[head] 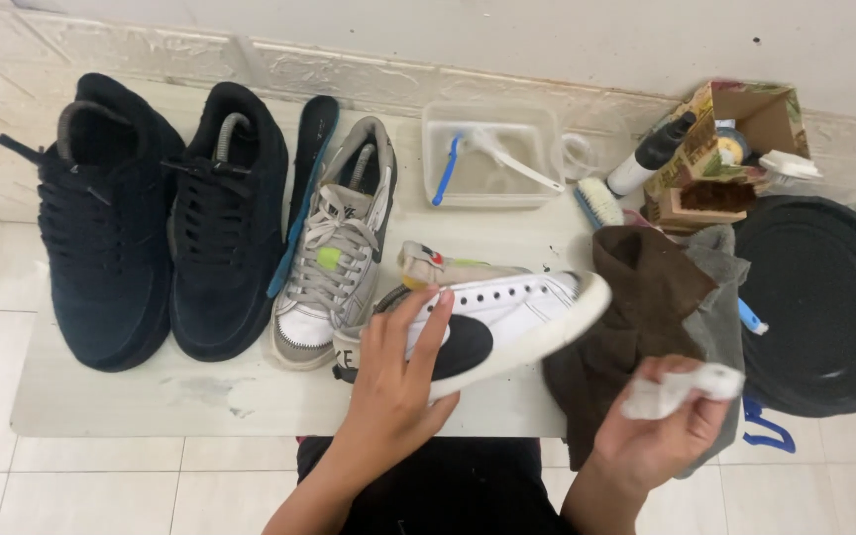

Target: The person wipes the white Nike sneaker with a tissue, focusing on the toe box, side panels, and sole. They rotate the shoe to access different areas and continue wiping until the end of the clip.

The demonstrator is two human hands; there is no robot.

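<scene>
Two hands work: left (395,372) grips the white sneaker (492,322) (black mark), right (658,431) pinches a white wipe (681,388).

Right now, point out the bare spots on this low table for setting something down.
Bare table runs along the near edge, in front of the black shoes, left of the left hand. A narrow strip lies between the plastic tub and the white sneaker. The right side is crowded: brown cloth, cardboard box, black lid.

Only the tabletop (200,401) near-left edge is free; shoes crowd the back, brown cloth (646,297) probably blocks near-right.
</scene>
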